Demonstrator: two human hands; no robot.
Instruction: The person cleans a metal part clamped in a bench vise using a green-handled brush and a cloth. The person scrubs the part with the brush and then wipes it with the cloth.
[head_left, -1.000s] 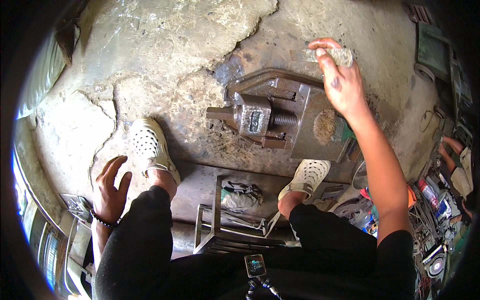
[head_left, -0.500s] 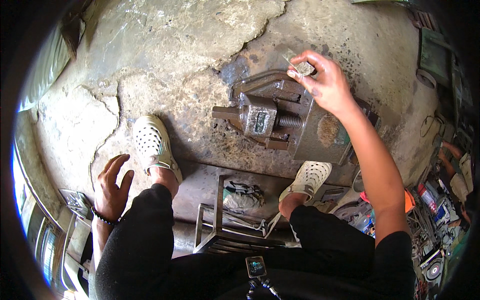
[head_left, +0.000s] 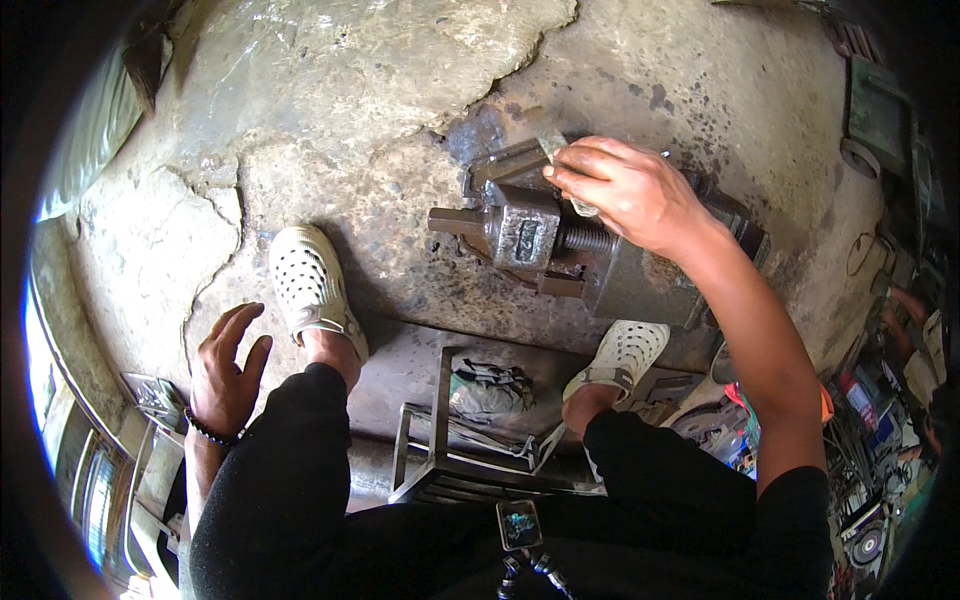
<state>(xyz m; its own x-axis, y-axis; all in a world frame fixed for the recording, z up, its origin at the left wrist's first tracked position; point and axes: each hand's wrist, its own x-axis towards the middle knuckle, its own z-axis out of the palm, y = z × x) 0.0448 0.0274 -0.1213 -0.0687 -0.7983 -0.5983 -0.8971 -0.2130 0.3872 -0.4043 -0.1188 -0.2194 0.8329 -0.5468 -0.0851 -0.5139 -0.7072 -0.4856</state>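
Observation:
My right hand [head_left: 635, 195] is over the heavy metal vise [head_left: 525, 235] on the floor. Its fingers are closed round a thin, greyish flat piece [head_left: 550, 145]; one edge sticks out past the fingertips, and the palm covers most of it, so I cannot tell its kind. Beneath the hand are the vise's threaded screw [head_left: 585, 238] and broad flat body [head_left: 640, 290]. My left hand [head_left: 228, 370], with a dark beaded bracelet at the wrist, hangs beside my left knee. Its fingers are spread and hold nothing.
Cracked concrete floor [head_left: 380, 90] spreads ahead. My pale perforated clogs [head_left: 308, 275] are either side of the vise's near edge. A metal frame stool [head_left: 440, 420] and a crumpled bag [head_left: 490, 388] lie between my legs. Tools and clutter [head_left: 865, 520] crowd the right, near another person's leg [head_left: 905, 340].
My right hand has come down and nearer over the vise screw with the flat piece, its back now turned up. My left hand has hardly moved.

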